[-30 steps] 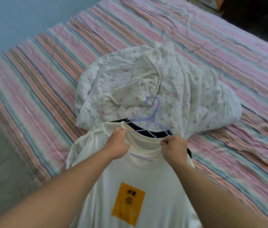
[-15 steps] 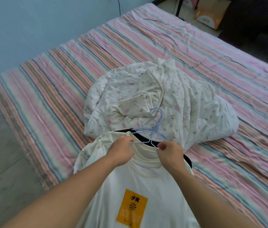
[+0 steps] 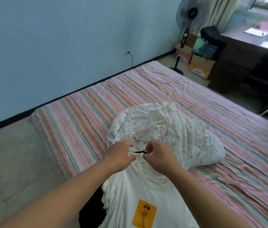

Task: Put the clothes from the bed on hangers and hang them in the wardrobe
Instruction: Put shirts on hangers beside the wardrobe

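Note:
A cream T-shirt [image 3: 139,198] with an orange square print hangs in front of me, lifted off the bed. My left hand [image 3: 120,155] pinches the left side of its collar. My right hand [image 3: 158,155] grips the collar's right side together with a pale blue wire hanger [image 3: 162,139], whose hook shows just above that hand. A dark garment [image 3: 92,209] hangs behind the shirt, a strip of it showing between my hands. A crumpled white floral garment [image 3: 167,130] lies on the striped bed [image 3: 97,102] just beyond my hands.
A standing fan [image 3: 187,22] and cardboard boxes [image 3: 200,66] stand past the bed's far end. A dark desk [image 3: 248,55] is at the right by the window. Grey floor [image 3: 14,162] runs along the left, below a blue wall. No wardrobe is in view.
Both hands have lifted the shirt collar and hanger up off the bed and drawn closer together. My view has tilted up, bringing the wall, fan and desk into sight.

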The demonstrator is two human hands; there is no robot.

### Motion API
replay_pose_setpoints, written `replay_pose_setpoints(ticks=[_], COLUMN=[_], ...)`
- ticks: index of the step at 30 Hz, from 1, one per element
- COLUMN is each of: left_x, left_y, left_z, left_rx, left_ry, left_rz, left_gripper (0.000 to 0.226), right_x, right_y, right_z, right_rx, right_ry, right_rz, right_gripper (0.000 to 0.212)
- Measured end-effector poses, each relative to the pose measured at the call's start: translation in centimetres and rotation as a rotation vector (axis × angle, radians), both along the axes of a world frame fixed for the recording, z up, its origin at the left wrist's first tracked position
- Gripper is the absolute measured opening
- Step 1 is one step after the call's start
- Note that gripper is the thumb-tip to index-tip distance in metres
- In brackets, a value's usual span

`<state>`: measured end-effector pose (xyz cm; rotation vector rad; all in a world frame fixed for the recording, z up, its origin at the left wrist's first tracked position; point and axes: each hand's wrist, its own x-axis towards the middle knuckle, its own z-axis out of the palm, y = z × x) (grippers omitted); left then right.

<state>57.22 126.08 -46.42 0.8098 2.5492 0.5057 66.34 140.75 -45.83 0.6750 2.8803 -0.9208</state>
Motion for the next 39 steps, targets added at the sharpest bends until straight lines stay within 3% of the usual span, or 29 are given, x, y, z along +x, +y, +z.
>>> replay_pose_setpoints(ticks=[6, 11, 15, 19, 24, 28, 35, 39], left_x=[3.4, 7.2, 10.9, 15.1, 19.3, 22.5, 28.3, 32.3], left_y=[-10.6, -20.1, -27.7, -34.5, -41.9, -46.3, -52.3, -55.5], left_z=[11.1, 20.5, 26.4, 31.2, 34.5, 36.0, 38.8, 40.0], left_rx=[0.004, -0.041, -0.182, -0.296, -0.351, -0.364, -0.182, -0.169], left_ry=[0.090, 0.292, 0.439, 0.472, 0.356, 0.268, 0.191, 0.216], left_rz=[0.013, 0.013, -0.001, 0.020, 0.105, 0.211, 0.583, 0.810], left_gripper=[0.043, 0.058, 0.033, 0.034, 0.048, 0.061, 0.056, 0.069], right_x=[2.2, 5.2, 8.4, 10.8, 11.9, 12.0, 12.0, 12.1], right_y=[-8.2, -16.1, -22.5, -28.4, -34.6, -39.1, -46.9, -51.2], right_z=[11.4, 19.9, 25.2, 29.7, 34.2, 37.7, 42.0, 42.4], right_rx=[0.127, 0.193, 0.249, 0.365, 0.476, 0.451, 0.436, 0.416], right_ry=[-0.001, 0.027, 0.060, 0.083, 0.095, 0.116, 0.240, 0.279], right_rz=[0.244, 0.367, 0.463, 0.568, 0.766, 0.974, 1.309, 1.460], right_gripper=[0.031, 0.061, 0.064, 0.060, 0.056, 0.049, 0.047, 0.041])
